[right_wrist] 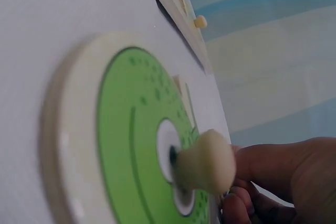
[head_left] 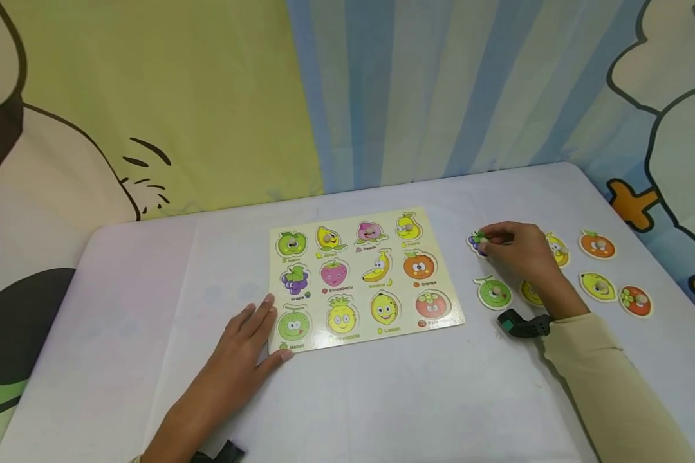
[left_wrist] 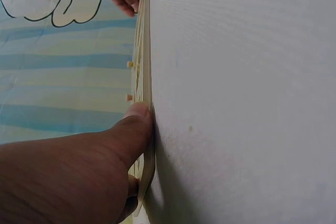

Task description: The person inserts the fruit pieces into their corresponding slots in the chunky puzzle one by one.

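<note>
A cream fruit puzzle board (head_left: 353,344) lies on the table. My left hand (head_left: 237,350) rests at its left edge with fingers stretched out. In the left wrist view, the thumb (left_wrist: 137,111) lies on the board's edge. To the right of the board, my right hand (head_left: 518,251) pinches the purple grape puzzle piece (head_left: 476,242) between thumb and fingertips. Just nearer than it lies a green melon piece (head_left: 489,296), whose wooden knob (right_wrist: 212,161) looms large in the right wrist view and partly hides the fingers.
Loose knobbed pieces lie around the right hand: a banana piece (head_left: 558,254), an orange piece (head_left: 587,246), a lemon piece (head_left: 589,286), a red tomato piece (head_left: 628,305) and a partly hidden yellow piece (head_left: 529,294). A patterned cloth wall (head_left: 220,116) rises behind the table.
</note>
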`<state>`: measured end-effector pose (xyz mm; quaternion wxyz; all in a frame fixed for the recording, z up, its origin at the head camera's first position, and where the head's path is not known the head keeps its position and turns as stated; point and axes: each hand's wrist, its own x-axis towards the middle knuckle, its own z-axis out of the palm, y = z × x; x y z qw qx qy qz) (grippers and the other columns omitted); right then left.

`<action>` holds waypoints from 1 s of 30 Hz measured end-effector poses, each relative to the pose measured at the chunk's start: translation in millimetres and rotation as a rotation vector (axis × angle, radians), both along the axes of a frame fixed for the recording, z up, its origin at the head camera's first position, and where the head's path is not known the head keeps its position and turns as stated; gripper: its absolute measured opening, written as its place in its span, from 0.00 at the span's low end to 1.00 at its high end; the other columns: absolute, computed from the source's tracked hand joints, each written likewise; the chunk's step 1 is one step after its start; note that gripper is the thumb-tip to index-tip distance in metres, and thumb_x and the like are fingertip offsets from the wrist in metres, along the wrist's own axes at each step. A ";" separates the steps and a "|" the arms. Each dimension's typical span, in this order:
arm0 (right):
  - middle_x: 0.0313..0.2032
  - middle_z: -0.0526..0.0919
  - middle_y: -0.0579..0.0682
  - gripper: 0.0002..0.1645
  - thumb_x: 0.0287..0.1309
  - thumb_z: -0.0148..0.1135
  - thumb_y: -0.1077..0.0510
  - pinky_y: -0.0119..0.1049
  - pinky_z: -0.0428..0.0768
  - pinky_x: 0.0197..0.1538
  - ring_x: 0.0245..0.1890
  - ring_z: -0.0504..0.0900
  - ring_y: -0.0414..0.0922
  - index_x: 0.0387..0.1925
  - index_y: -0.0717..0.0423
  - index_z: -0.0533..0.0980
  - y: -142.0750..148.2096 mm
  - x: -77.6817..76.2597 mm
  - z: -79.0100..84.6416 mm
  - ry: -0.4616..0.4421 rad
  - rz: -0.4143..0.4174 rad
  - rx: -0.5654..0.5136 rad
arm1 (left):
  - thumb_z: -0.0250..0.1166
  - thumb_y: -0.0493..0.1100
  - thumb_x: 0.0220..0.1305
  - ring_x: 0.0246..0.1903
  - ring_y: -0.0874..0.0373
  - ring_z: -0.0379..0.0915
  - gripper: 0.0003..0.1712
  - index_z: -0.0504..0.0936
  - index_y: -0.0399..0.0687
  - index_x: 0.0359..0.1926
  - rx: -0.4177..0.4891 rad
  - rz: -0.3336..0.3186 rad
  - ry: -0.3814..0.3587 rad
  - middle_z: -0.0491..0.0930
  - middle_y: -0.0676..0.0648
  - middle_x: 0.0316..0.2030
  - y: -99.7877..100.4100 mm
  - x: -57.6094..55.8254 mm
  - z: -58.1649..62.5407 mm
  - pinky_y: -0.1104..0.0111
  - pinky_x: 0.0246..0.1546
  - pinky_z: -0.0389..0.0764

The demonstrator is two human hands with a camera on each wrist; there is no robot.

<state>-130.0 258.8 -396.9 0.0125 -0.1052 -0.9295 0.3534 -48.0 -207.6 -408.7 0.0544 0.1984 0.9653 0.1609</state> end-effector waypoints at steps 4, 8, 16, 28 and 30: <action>0.44 0.80 0.63 0.20 0.59 0.67 0.61 0.46 0.73 0.44 0.44 0.77 0.56 0.52 0.64 0.78 -1.4 -1.3 0.7 -0.002 0.003 0.004 | 0.70 0.55 0.60 0.71 0.39 0.45 0.48 0.60 0.37 0.72 -0.006 -0.007 0.005 0.51 0.44 0.74 -0.6 -0.4 0.8 0.46 0.64 0.60; 0.43 0.81 0.63 0.18 0.60 0.66 0.60 0.43 0.73 0.41 0.43 0.77 0.54 0.50 0.64 0.80 -2.3 -1.9 0.8 0.017 -0.004 0.012 | 0.70 0.54 0.59 0.71 0.38 0.45 0.48 0.60 0.36 0.72 -0.011 -0.008 0.009 0.51 0.44 0.74 -0.7 -0.6 2.4 0.46 0.64 0.60; 0.42 0.83 0.63 0.12 0.61 0.64 0.62 0.41 0.74 0.39 0.42 0.77 0.54 0.45 0.65 0.83 -6.3 -4.5 3.7 0.024 0.001 0.025 | 0.70 0.53 0.59 0.70 0.38 0.47 0.47 0.60 0.35 0.71 0.000 -0.010 0.018 0.53 0.42 0.74 -0.9 -1.2 4.1 0.45 0.63 0.61; 0.45 0.82 0.65 0.12 0.62 0.63 0.63 0.44 0.75 0.42 0.45 0.77 0.56 0.45 0.66 0.83 -8.0 -4.2 2.6 -0.009 -0.014 0.034 | 0.69 0.54 0.60 0.70 0.38 0.47 0.48 0.60 0.35 0.72 0.006 -0.023 0.017 0.52 0.42 0.74 -1.9 -1.0 -0.1 0.46 0.63 0.62; 0.45 0.82 0.65 0.12 0.62 0.63 0.64 0.46 0.75 0.43 0.45 0.77 0.57 0.45 0.66 0.83 -8.1 -3.5 3.7 -0.011 -0.006 0.039 | 0.69 0.55 0.60 0.70 0.38 0.46 0.48 0.59 0.36 0.72 0.002 -0.023 0.012 0.51 0.43 0.74 -1.5 -1.2 -0.5 0.46 0.64 0.61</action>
